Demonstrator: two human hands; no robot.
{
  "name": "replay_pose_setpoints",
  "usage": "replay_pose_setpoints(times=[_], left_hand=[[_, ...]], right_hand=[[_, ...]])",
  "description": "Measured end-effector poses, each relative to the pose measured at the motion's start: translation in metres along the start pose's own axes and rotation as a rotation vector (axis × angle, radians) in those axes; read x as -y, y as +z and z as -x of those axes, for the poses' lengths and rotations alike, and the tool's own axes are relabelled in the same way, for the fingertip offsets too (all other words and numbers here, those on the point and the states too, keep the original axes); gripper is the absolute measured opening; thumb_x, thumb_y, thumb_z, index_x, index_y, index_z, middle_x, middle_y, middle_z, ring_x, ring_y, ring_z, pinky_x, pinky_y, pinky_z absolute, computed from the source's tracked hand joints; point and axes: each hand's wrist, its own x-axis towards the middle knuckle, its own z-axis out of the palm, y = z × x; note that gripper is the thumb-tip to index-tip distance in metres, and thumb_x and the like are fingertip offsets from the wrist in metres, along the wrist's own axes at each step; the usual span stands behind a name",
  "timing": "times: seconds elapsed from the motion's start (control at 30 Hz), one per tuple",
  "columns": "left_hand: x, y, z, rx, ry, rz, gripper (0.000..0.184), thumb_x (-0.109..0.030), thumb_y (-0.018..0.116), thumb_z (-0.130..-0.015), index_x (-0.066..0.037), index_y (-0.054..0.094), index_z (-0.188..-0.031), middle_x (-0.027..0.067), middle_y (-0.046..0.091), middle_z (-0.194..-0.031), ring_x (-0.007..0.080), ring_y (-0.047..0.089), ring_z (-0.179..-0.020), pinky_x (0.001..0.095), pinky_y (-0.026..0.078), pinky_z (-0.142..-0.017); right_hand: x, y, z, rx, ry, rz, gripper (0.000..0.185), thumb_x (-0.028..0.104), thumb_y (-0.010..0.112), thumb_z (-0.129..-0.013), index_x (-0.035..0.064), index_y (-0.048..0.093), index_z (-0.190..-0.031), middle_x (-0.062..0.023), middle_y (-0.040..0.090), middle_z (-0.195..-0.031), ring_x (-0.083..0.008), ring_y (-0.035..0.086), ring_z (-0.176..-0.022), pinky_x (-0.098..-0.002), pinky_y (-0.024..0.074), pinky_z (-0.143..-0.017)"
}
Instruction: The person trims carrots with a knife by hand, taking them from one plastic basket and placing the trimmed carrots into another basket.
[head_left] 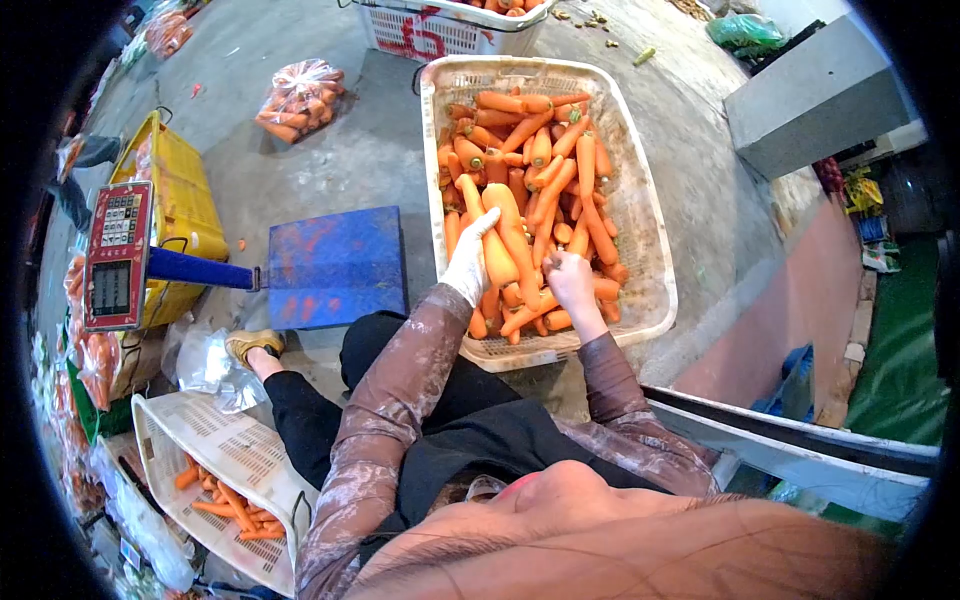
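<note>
Platform of flat blue metal (335, 267) lies left of the off-white slatted plastic basket (638, 230). Over the basket, the white-gloved left hand (467, 262) curls around long, tapered orange carrots (512, 232), their axes running roughly away from the body. Right of them, the right hand (571, 284) has bunched fingers; whether they pinch anything, I cannot tell. Beyond the right rim, grey floor (715, 250) lies open.

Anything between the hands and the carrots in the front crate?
Nothing visible: the gloved left hand holds carrots, and the right hand is over others in the open-topped crate.
</note>
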Motion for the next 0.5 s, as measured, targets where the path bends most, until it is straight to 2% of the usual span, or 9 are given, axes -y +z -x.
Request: replay_pose_setpoints(times=[0.07,0.1,0.13,0.2,0.23,0.27,0.33,0.47,0.5], left_hand=[[0.002,-0.004,-0.002,0.029,-0.053,0.018,0.050,-0.028,0.065,-0.083,-0.004,0.047,-0.123,0.0156,0.059,-0.105,0.0289,0.061,-0.092,0.0427,0.053,-0.083],[0.002,-0.004,-0.002,0.058,-0.105,0.035,0.050,-0.028,0.065,-0.084,-0.004,0.047,-0.123,0.0163,0.060,-0.107,0.0291,0.062,-0.091,0.0439,0.054,-0.082],[0.001,-0.004,-0.002,0.059,-0.104,0.034,0.050,-0.028,0.065,-0.084,-0.004,0.047,-0.123,0.0163,0.060,-0.107,0.0291,0.062,-0.091,0.0439,0.054,-0.082],[0.003,-0.002,-0.001,0.128,0.084,-0.198,0.051,-0.025,0.068,-0.081,-0.004,0.048,-0.122,0.0140,0.060,-0.108,0.0265,0.062,-0.092,0.0423,0.055,-0.082],[0.000,0.001,0.003,0.128,0.148,-0.343,0.054,-0.022,0.072,-0.078,-0.004,0.048,-0.123,0.0103,0.060,-0.108,0.0234,0.060,-0.095,0.0393,0.054,-0.081],[-0.003,0.004,0.008,0.150,0.199,-0.495,0.056,-0.020,0.073,-0.075,-0.003,0.049,-0.123,0.0075,0.060,-0.107,0.0194,0.060,-0.094,0.0332,0.052,-0.080],[-0.002,0.012,0.013,0.125,0.294,-0.607,0.048,-0.013,0.074,-0.073,-0.002,0.055,-0.116,0.0060,0.062,-0.103,0.0146,0.059,-0.092,0.0290,0.049,-0.082],[-0.003,0.017,0.016,0.187,0.325,-0.641,0.051,-0.011,0.075,-0.071,-0.002,0.055,-0.117,0.0064,0.062,-0.105,0.0135,0.059,-0.092,0.0273,0.049,-0.082],[-0.004,0.016,0.015,0.189,0.340,-0.709,0.052,-0.011,0.076,-0.071,-0.002,0.054,-0.117,0.0064,0.062,-0.105,0.0130,0.059,-0.091,0.0268,0.049,-0.081]], right_hand=[[-0.008,0.010,-0.004,0.164,0.494,-0.829,0.016,0.015,0.062,-0.081,0.0026,0.062,-0.072,-0.0077,0.057,-0.054,-0.0177,0.056,-0.048,-0.0338,0.0453,-0.048],[-0.012,0.006,-0.006,0.233,0.598,-0.909,0.020,0.016,0.063,-0.084,0.0007,0.062,-0.071,-0.0015,0.053,-0.052,-0.0093,0.052,-0.051,-0.0294,0.0418,-0.047],[-0.015,0.002,-0.009,0.233,0.597,-0.910,0.020,0.016,0.063,-0.084,0.0007,0.062,-0.071,-0.0015,0.053,-0.052,-0.0093,0.052,-0.051,-0.0294,0.0418,-0.047],[-0.020,-0.007,-0.012,0.076,0.235,-0.574,0.022,0.025,0.064,-0.079,0.0041,0.067,-0.076,-0.0181,0.060,-0.062,-0.0332,0.060,-0.058,-0.0405,0.0448,-0.054],[-0.011,-0.029,-0.014,0.056,0.155,-0.384,0.019,0.024,0.063,-0.079,0.0053,0.065,-0.073,-0.0183,0.059,-0.062,-0.0350,0.061,-0.060,-0.0431,0.0462,-0.055],[-0.009,-0.043,-0.018,0.050,0.160,-0.378,0.019,0.024,0.063,-0.079,0.0053,0.065,-0.073,-0.0183,0.059,-0.062,-0.0350,0.061,-0.060,-0.0431,0.0462,-0.055],[-0.006,-0.067,-0.027,0.008,-0.025,-0.053,0.015,0.020,0.062,-0.077,0.0069,0.062,-0.070,-0.0174,0.060,-0.063,-0.0363,0.061,-0.063,-0.0450,0.0484,-0.058],[-0.014,-0.081,-0.036,-0.009,-0.077,0.083,0.012,0.016,0.061,-0.075,0.0074,0.061,-0.067,-0.0153,0.061,-0.064,-0.0344,0.063,-0.064,-0.0445,0.0501,-0.060],[-0.015,-0.085,-0.037,0.028,-0.090,0.080,0.012,0.017,0.060,-0.075,0.0061,0.064,-0.073,-0.0165,0.063,-0.067,-0.0349,0.064,-0.067,-0.0446,0.0511,-0.063]])
